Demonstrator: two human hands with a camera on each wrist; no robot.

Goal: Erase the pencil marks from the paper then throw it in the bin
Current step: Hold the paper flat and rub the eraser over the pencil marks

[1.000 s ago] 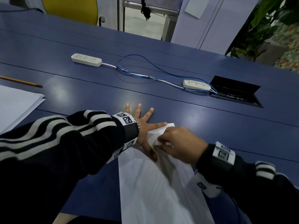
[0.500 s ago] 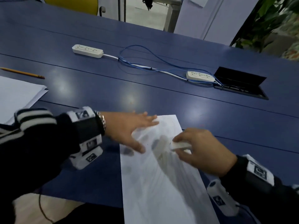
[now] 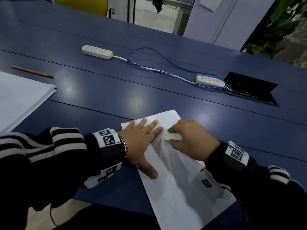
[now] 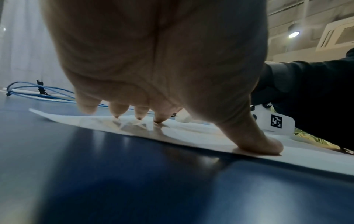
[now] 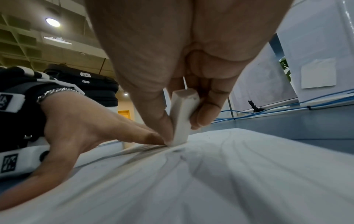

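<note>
A white sheet of paper (image 3: 179,185) lies on the blue table (image 3: 103,97), reaching to the near edge. Faint pencil lines (image 5: 184,157) run across it in the right wrist view. My left hand (image 3: 142,140) lies flat on the paper's far left part, fingers straight and thumb spread, pressing it down; the left wrist view shows the fingertips (image 4: 159,119) on the paper (image 4: 191,133). My right hand (image 3: 191,140) pinches a white eraser (image 3: 172,136) between thumb and fingers. The eraser (image 5: 182,119) stands with its lower end on the paper (image 5: 229,174), just beside my left fingertips.
A stack of white sheets (image 3: 18,98) and a yellow pencil (image 3: 31,71) lie at the left. Two white power strips (image 3: 97,51) (image 3: 210,81) with blue cables (image 3: 157,63) cross the far table beside an open cable hatch (image 3: 252,90). No bin is in view.
The paper's far end, lifted and bunched a second ago, now lies flat. My left hand swung onto the sheet and presses it. My right hand brought the eraser down onto the paper.
</note>
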